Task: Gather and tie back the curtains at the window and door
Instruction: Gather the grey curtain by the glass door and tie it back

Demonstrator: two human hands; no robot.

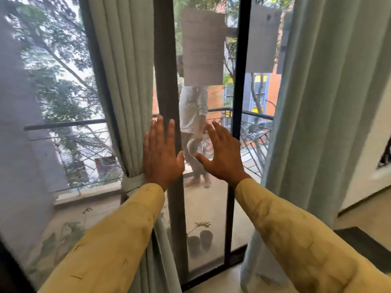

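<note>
Left curtain [124, 81]: gathered into folds and cinched low by a tie [132, 183], so the window glass beside it is uncovered.
Right curtain [306, 123]: hung loose and untied beside the door [235, 81]; it is judged the next to be gathered.
Left hand [161, 155]: held flat with fingers straight at the tied curtain's edge; nothing is gripped, and contact cannot be told.
Right hand [222, 154]: held flat and empty, fingers spread, just apart from the other hand, well short of the loose curtain.
</note>
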